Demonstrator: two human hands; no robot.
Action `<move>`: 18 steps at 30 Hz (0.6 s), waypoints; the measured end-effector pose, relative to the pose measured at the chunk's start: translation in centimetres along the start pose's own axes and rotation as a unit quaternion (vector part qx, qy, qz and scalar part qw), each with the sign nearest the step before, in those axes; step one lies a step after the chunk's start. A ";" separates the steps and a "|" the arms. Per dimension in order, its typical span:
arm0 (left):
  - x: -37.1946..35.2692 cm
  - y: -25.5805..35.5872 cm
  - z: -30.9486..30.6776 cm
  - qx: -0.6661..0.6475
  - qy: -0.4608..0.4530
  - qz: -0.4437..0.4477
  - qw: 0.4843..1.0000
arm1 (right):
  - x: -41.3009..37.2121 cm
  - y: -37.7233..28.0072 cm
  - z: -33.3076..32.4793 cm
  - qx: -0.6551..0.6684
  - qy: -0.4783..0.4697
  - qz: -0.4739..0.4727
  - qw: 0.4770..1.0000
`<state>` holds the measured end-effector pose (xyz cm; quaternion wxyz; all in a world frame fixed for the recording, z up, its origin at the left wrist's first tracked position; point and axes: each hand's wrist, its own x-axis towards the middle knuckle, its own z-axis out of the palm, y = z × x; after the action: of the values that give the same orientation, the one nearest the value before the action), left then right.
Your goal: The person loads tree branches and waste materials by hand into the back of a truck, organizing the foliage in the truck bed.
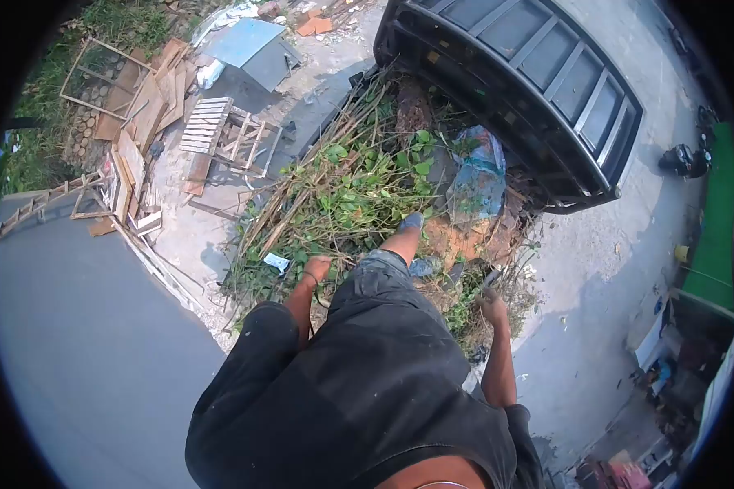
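Observation:
Cut branches with green leaves (359, 196) lie in a large heap in front of me and to the left. My left hand (318, 266) is closed at the heap's near edge, beside thin stems; what it grips is too small to tell. A short dark tool (491, 279) points up and away from my right hand (492, 310), which is wrapped round its lower end. Below that tool are dry twigs and leaves. One foot in a grey-blue shoe (412, 221) rests on the heap. A pale blue packet (276, 262) lies left of my left hand.
A black slatted vehicle panel (538, 73) stands beyond the heap, beside a bluish plastic bag (477, 183). Broken boards (151, 102), a slatted wooden piece (206, 125) and a blue-topped box (249, 45) lie to the left. A parked motorbike (685, 160) is at the right.

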<state>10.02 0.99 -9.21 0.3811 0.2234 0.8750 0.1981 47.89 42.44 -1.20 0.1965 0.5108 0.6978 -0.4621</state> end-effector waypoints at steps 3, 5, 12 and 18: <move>-2.6 -0.7 5.6 0.022 0.013 -0.015 1.000 | 3.4 -5.1 -0.3 -0.079 0.003 -0.123 0.989; -3.7 -1.4 7.6 -0.074 0.012 -0.083 0.994 | 4.4 -9.0 -2.2 -0.087 -0.043 -0.194 0.976; -2.3 -3.0 11.7 -0.095 0.060 -0.060 0.992 | 6.2 -10.4 -6.6 -0.098 0.001 -0.171 0.980; 2.9 1.8 5.0 -0.438 0.104 -0.142 0.881 | 6.2 -5.5 -7.6 -0.200 -0.064 -0.155 0.965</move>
<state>12.49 4.96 -13.13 0.3710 -0.1152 0.7559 0.5269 41.97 51.92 0.41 0.2648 0.3158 0.8329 -0.3695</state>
